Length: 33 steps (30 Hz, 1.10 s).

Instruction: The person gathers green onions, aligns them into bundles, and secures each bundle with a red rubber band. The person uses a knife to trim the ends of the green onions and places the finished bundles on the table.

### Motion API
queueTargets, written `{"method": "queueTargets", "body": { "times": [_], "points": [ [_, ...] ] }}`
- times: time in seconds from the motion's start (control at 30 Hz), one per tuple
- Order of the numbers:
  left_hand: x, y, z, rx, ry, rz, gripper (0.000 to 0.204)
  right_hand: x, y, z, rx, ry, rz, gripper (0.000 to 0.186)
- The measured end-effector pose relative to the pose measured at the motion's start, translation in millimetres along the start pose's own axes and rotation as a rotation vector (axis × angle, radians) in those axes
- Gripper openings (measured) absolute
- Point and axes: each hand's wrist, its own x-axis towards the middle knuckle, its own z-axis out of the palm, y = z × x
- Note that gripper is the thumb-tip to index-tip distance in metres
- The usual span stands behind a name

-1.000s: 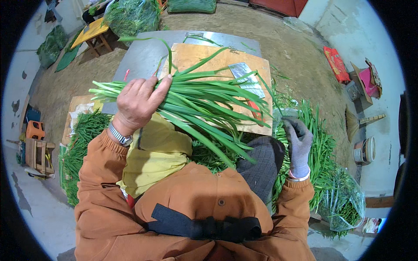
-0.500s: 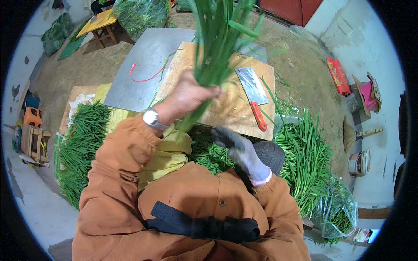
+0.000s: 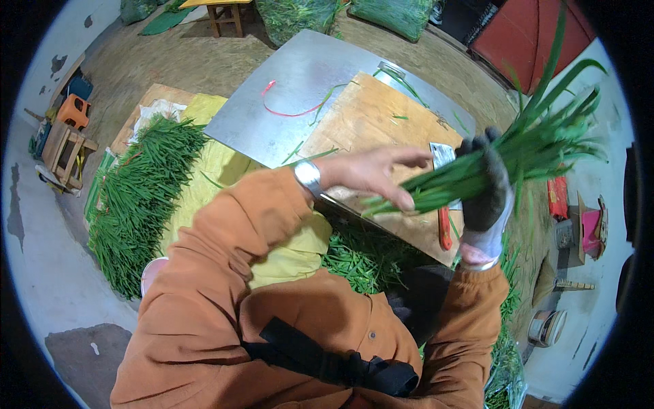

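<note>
right hand (image 3: pixel 485 184) gloved, clamped on bunch of green stalks (image 3: pixel 518 153), right of frame | left hand (image 3: pixel 375 176) bare, fingers apart, touching stalk ends, centre

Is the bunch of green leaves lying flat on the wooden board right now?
No, the bunch of green leaves is held up in the air by the gloved right hand, above the wooden board.

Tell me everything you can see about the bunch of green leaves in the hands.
The bunch of green leaves is long, flat, fresh-looking blades gathered into one bundle. It is held in the air, slanting, with loose tips fanning up to the right. The gloved right hand grips its middle; the bare left hand touches the paler lower ends.
</note>
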Motion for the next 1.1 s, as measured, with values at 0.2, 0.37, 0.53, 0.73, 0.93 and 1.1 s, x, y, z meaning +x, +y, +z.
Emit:
{"method": "queueTargets", "body": {
  "times": [0.2,0.37,0.53,0.73,0.93,1.1],
  "points": [
    [-61.5,-29.5,-189.3,0.601,0.322,-0.455,0.04,105.1,30.5,25.2,0.218,-0.109,0.048,0.043],
    [-138.8,-89.7,-273.0,1.336,0.252,-0.555,0.038,156.0,96.1,54.5,0.274,-0.077,0.145,0.035],
    [-174.1,-114.1,-296.8,1.443,0.149,-0.438,0.017,191.5,182.8,86.4,0.376,-0.218,0.379,0.032],
    [-209.2,-104.6,-310.7,1.221,0.142,-0.192,0.003,216.9,307.3,143.7,0.459,-0.248,0.605,0.026],
    [-224.6,-105.0,-311.8,1.217,0.196,-0.166,0.006,223.4,392.6,161.1,0.032,0.019,0.684,0.028],
    [-225.3,-104.4,-310.5,1.224,0.217,-0.175,0.01,219.0,373.8,125.0,-0.568,-0.303,0.535,0.041]
  ]
}}
